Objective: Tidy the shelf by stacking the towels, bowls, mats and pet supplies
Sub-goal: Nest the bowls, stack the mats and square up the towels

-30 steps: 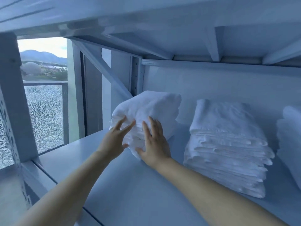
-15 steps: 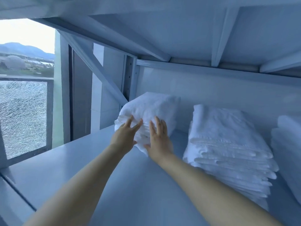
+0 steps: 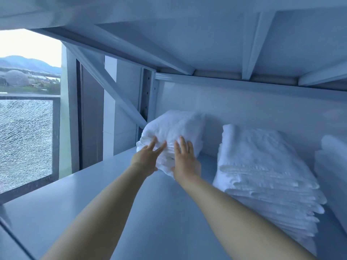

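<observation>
My left hand [image 3: 148,160] and right hand [image 3: 185,160], both flat with fingers straight, press the front of the small folded towel stack [image 3: 178,126] in the back-left corner of the shelf [image 3: 93,203], while a taller towel stack [image 3: 262,166] beside it looks squared and a third pile [image 3: 334,166] is cut off rightward, so I judge the towels almost done, with the other items unseen.

3 lots of folded white terry towels lie on the pale shelf board [image 3: 90,207]: a small rumpled pile [image 3: 176,126] at the back left corner by the upright, a taller neat stack [image 3: 262,166] apart to its right with layered edges facing forward, and an edge pile [image 3: 333,166] cut off at the far right.
</observation>
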{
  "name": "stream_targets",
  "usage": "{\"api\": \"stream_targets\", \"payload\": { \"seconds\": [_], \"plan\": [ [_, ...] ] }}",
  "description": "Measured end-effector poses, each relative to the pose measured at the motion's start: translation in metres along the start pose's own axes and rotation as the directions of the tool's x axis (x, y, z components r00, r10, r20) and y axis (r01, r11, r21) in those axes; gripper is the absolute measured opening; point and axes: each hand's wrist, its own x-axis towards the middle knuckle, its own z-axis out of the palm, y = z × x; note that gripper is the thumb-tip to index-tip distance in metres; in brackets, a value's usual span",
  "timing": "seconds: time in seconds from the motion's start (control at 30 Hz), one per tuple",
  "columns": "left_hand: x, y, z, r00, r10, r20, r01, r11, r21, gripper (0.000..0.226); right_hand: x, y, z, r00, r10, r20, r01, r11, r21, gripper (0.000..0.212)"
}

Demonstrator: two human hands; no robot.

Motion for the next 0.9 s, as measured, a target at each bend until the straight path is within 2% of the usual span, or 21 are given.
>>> {"api": "stream_targets", "payload": {
  "seconds": [0.1, 0.27, 0.37, 0.53, 0.73, 0.9],
  "plan": [
    [0.000, -0.002, -0.003, 0.999, 0.018, 0.033, -0.018, 1.000, 0.002, 0.094, 0.002, 0.000, -0.003, 1.000, 0.007, 0.004, -0.007, 1.000, -0.004, 0.082],
    [-0.018, 0.003, 0.010, 0.998, 0.033, -0.059, -0.037, 0.997, -0.070, 0.076, -0.006, -0.001, -0.011, 0.999, 0.028, 0.022, -0.028, 1.000, 0.005, 0.084],
    [-0.031, 0.006, 0.009, 0.994, 0.032, -0.103, -0.049, 0.984, -0.173, 0.072, -0.022, -0.001, -0.025, 0.999, -0.031, 0.015, 0.031, 0.999, 0.011, 0.084],
    [-0.053, 0.002, -0.022, 0.970, 0.055, -0.236, -0.125, 0.947, -0.294, 0.069, -0.056, 0.007, -0.065, 0.974, -0.161, -0.163, 0.148, 0.985, -0.089, 0.075],
    [-0.064, 0.054, -0.061, 0.918, 0.192, -0.346, -0.317, 0.880, -0.354, 0.067, -0.097, 0.050, -0.107, 0.968, -0.158, -0.195, 0.129, 0.980, -0.154, 0.070],
    [-0.075, 0.114, -0.066, 0.858, 0.389, -0.336, -0.491, 0.812, -0.314, 0.075, -0.137, 0.078, -0.126, 0.961, -0.157, -0.228, 0.120, 0.979, -0.168, 0.066]
  ]
}}
